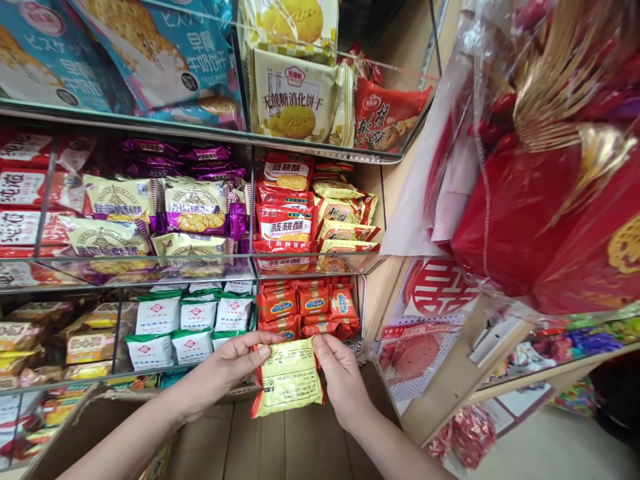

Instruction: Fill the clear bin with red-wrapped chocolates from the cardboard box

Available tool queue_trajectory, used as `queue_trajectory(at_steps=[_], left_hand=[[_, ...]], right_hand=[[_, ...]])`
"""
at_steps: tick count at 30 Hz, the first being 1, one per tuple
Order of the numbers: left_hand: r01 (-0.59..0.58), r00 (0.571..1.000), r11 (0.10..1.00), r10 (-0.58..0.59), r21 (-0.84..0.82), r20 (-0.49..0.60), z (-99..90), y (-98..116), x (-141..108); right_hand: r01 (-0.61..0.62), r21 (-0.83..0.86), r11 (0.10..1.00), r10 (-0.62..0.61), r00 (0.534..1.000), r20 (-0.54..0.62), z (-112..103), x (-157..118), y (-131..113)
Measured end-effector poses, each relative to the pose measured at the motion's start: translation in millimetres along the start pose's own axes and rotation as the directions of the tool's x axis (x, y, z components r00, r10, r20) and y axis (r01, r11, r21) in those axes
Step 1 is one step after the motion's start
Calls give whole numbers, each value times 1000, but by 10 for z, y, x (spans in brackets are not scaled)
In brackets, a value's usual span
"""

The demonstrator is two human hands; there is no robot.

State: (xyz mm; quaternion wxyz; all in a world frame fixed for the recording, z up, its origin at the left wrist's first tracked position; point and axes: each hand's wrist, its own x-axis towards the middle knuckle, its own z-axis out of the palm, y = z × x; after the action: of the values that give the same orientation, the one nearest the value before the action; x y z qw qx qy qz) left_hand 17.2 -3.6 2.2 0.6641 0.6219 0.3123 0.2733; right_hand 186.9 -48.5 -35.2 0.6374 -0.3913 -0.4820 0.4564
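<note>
A yellow snack packet with red edges (290, 377) is stretched between my two hands, its printed side facing me. My left hand (225, 367) pinches its upper left corner between thumb and fingers. At its upper right corner, my right hand (343, 380) grips it with the thumb in front. Below the packet lies the brown interior of an open cardboard box (250, 443). Just above my hands, small red packets (314, 300) fill a shelf compartment.
White and green packets (193, 350) sit left of the red ones. Higher shelves hold red walnut packets (286, 223), purple and cream packets (196, 205) and large biscuit bags (295, 97). Red plastic-wrapped decorations (520, 220) hang at right. A wooden shelf post (465, 367) stands lower right.
</note>
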Motion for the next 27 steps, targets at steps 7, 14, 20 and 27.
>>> queue_trajectory(at_steps=[7,14,20,27], left_hand=[[11,1000,1000,-11,22,4,-24,-16,2],[55,998,998,-55,-25,-4,6,37,-12],[52,997,993,-45,-107,65,-18,7,-10],[29,997,996,-21,-89,80,-29,-20,9]], right_hand=[[7,-21,1000,-8,999,-34,8,35,10],[4,-92,996,-5,1000,-16,-15,15,19],[17,-127,992,-17,1000,-2,-23,9,20],[36,-151,988,-37,999,-2,-21,-18,59]])
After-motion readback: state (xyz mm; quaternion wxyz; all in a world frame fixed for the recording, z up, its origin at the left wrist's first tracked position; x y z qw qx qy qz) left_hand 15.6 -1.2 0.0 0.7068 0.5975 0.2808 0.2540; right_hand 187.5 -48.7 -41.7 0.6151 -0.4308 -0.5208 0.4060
